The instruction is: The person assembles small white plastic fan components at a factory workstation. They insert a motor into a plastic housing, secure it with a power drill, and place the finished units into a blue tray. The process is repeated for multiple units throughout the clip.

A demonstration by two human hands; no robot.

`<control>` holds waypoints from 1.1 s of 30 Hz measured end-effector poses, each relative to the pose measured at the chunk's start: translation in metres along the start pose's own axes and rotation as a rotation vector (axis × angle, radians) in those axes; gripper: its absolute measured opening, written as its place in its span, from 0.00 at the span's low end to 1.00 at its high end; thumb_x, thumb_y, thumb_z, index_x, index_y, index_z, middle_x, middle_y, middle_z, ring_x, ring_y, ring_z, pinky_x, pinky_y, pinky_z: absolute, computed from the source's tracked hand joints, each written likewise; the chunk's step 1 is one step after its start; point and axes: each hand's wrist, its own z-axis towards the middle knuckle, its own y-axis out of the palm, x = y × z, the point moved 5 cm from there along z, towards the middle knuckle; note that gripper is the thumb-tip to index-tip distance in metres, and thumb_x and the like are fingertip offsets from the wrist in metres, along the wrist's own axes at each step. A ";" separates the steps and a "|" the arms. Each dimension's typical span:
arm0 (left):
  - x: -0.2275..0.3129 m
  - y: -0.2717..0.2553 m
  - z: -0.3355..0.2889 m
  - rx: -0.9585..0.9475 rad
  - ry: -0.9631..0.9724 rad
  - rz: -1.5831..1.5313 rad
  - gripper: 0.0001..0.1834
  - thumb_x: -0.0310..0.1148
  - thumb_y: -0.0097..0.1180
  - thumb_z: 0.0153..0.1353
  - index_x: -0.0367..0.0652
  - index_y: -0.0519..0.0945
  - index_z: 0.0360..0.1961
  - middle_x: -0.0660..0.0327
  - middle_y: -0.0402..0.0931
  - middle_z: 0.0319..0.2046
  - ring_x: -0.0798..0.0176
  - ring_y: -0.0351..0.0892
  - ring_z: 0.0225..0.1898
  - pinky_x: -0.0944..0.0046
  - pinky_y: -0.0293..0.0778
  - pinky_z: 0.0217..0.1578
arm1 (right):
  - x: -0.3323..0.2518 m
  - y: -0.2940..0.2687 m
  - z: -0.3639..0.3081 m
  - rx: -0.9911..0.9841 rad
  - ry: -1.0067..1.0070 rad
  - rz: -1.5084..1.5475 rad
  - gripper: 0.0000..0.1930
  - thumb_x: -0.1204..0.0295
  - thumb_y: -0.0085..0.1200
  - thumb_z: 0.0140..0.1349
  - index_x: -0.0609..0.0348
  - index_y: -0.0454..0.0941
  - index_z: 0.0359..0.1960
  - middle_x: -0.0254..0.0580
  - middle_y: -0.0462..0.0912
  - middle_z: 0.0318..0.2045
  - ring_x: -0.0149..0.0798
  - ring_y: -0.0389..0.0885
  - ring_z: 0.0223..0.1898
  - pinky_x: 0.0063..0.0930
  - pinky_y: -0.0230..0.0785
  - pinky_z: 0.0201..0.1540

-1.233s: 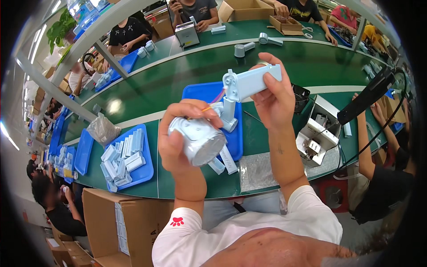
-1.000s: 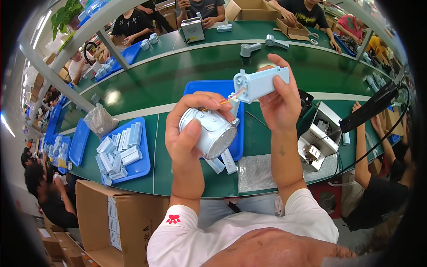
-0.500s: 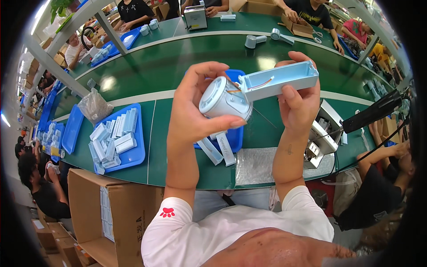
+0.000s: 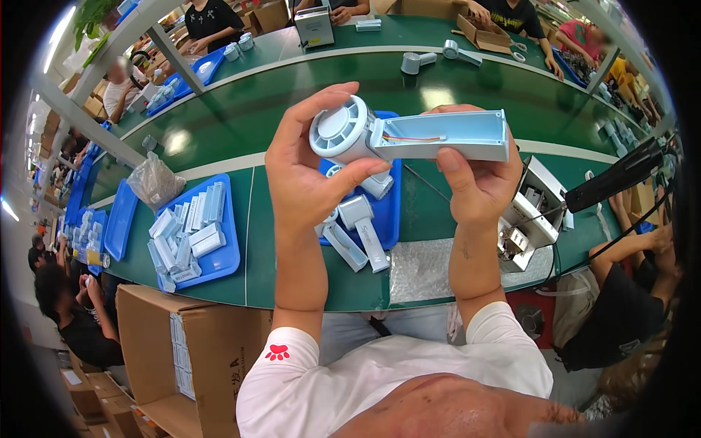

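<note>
Above the green bench, both of my hands hold a pale blue handheld fan. My left hand [image 4: 298,160] curls around its round fan head [image 4: 339,131], whose slotted face is turned upward. My right hand [image 4: 482,186] grips the handle shell [image 4: 467,139], thumb on the near side and fingers behind. The handle's hollow side faces me, and thin red and yellow wires [image 4: 412,138] run along inside from the head. Beneath my hands, a blue tray [image 4: 393,219] holds more fan parts, partly hidden. A fan [image 4: 364,226] and an open handle [image 4: 345,247] lean over its near edge.
At left, a blue tray [image 4: 231,252] carries several handle shells; a plastic bag [image 4: 155,182] lies behind. A cardboard box [image 4: 157,365] stands below the bench edge. At right are a metal device [image 4: 537,219] and a black tool [image 4: 613,181]. Two fans [image 4: 418,63] lie farther back.
The fan has been rotated: its slotted face now turns up, and the handle has gone from slanting to nearly level, hollow side toward me. My left hand has shifted slightly left.
</note>
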 end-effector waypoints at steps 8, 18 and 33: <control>-0.001 0.001 0.000 -0.035 0.005 0.013 0.41 0.25 0.84 0.40 0.35 0.78 0.59 0.44 0.76 0.63 0.57 0.80 0.60 0.58 0.78 0.60 | 0.000 0.002 -0.001 -0.008 -0.068 -0.068 0.28 0.82 0.73 0.55 0.71 0.76 0.58 0.55 0.86 0.52 0.38 0.86 0.51 0.31 0.78 0.56; 0.019 0.018 0.000 0.032 0.262 0.530 0.42 0.28 0.82 0.35 0.43 0.81 0.58 0.51 0.77 0.59 0.50 0.80 0.57 0.56 0.79 0.54 | 0.000 0.017 -0.006 0.054 -0.086 -0.111 0.25 0.79 0.73 0.56 0.70 0.77 0.54 0.53 0.86 0.49 0.39 0.87 0.48 0.31 0.79 0.52; 0.010 0.021 -0.003 0.169 0.432 0.589 0.36 0.25 0.77 0.37 0.41 0.84 0.55 0.50 0.79 0.56 0.49 0.83 0.53 0.56 0.81 0.51 | 0.003 0.029 -0.009 0.055 -0.218 -0.230 0.23 0.77 0.73 0.56 0.68 0.78 0.51 0.56 0.87 0.46 0.46 0.89 0.44 0.33 0.81 0.46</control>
